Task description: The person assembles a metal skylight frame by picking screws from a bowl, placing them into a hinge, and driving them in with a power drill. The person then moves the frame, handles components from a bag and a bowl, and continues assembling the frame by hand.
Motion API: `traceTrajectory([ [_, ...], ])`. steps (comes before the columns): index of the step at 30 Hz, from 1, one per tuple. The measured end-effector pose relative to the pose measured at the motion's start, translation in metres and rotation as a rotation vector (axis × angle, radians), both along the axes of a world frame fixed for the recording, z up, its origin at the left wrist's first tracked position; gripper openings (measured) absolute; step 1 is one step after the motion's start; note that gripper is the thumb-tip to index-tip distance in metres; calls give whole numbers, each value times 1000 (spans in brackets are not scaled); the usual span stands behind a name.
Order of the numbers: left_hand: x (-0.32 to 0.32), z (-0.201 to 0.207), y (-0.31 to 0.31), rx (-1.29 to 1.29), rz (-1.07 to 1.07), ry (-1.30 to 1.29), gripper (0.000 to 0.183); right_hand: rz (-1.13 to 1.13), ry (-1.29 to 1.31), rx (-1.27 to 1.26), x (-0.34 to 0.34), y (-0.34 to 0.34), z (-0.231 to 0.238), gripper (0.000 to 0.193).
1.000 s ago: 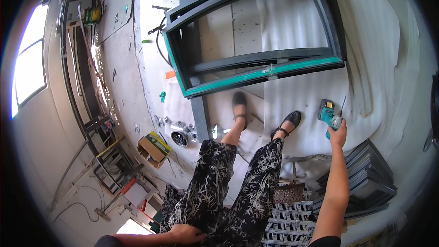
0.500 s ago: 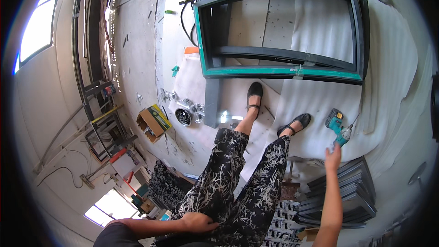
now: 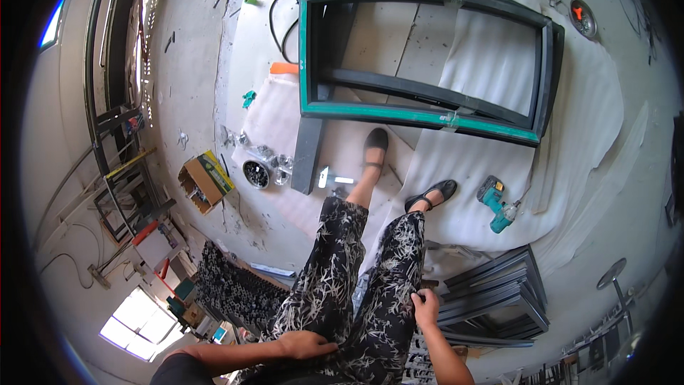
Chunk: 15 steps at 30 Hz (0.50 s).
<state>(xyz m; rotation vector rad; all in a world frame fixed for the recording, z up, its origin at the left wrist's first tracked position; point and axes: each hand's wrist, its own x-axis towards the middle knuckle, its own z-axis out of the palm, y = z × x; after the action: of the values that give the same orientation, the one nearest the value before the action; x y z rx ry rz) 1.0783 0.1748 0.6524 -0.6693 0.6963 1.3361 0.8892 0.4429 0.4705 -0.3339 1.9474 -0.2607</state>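
Note:
My left hand (image 3: pixel 306 344) lies on the lap of my black patterned trousers (image 3: pixel 370 306), its fingers curled together; whatever may be in them is hidden. At my right knee, my right hand (image 3: pixel 426 308) has its fingertips closed against the trouser leg. A teal-and-black cordless drill (image 3: pixel 496 203) lies on the white sheet beyond that hand, untouched. In front of my feet, two dark grey curved window frames (image 3: pixel 420 113) lie stacked, with green strips along some edges and clear tape around them.
A grey beam (image 3: pixel 308 153) runs under the frames. Left are a bowl of screws (image 3: pixel 256 174) and an open cardboard box (image 3: pixel 201 182). Grey frame pieces (image 3: pixel 499 299) are stacked at lower right; a round dish with an orange item (image 3: pixel 583 18) lies far right. White foam sheet (image 3: pixel 570 192) covers floor.
My right hand has left the drill and come back to my right knee; the drill stays on the sheet. My left hand keeps its place on my lap. The view has shifted.

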Motion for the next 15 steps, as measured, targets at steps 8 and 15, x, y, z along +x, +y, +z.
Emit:
traceTrajectory([
  [8,19,13,-20,-85,2,19,69,-340,-294,-42,2,-32,60,21],
  [15,37,4,-32,-129,-67,114,72,248,235,-125,52,-93,122,32],
])
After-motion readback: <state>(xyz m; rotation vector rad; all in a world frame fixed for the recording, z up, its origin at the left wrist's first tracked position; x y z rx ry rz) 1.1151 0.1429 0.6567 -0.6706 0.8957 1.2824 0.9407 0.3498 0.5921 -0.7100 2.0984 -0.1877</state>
